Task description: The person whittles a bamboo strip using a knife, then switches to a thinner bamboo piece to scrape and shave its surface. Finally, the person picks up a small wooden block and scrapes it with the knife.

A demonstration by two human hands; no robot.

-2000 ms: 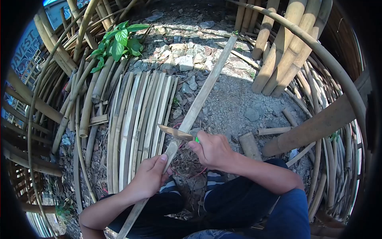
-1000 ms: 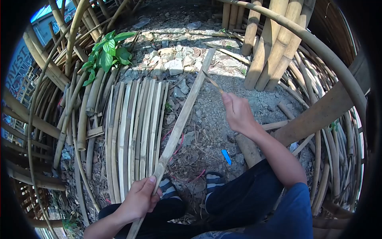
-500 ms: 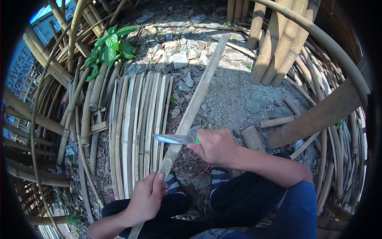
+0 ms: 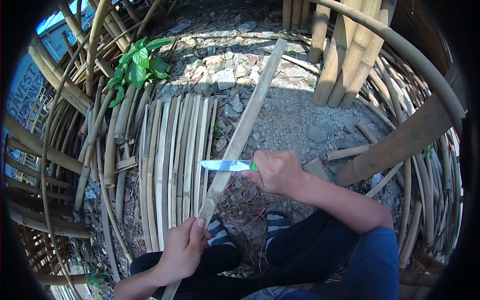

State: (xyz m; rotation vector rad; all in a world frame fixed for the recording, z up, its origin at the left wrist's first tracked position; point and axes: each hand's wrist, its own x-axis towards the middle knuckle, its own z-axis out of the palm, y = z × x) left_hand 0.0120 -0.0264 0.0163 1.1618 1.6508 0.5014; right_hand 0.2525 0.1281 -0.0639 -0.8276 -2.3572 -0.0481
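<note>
My left hand (image 4: 183, 249) is wrapped round the lower part of a long bamboo strip (image 4: 243, 127), its thumb lying along the top. The strip slants up and away to the right, its far end over the rubble. In my right hand (image 4: 277, 172) is a knife (image 4: 227, 165) with a green handle, mostly hidden by the fingers. The blade lies crosswise over the strip, pointing left, some way above my left hand. Beside the strip on the left, a row of split bamboo strips (image 4: 172, 165) lies on the ground.
Bamboo poles (image 4: 345, 60) stand at the upper right, and a thick bamboo pole (image 4: 395, 142) leans in from the right. A leafy green plant (image 4: 137, 65) grows at the upper left. Short bamboo offcuts (image 4: 348, 152) and stones (image 4: 223, 79) lie on the ground.
My right hand and the knife have moved a little up and to the right along the strip. My left hand keeps its hold in nearly the same place.
</note>
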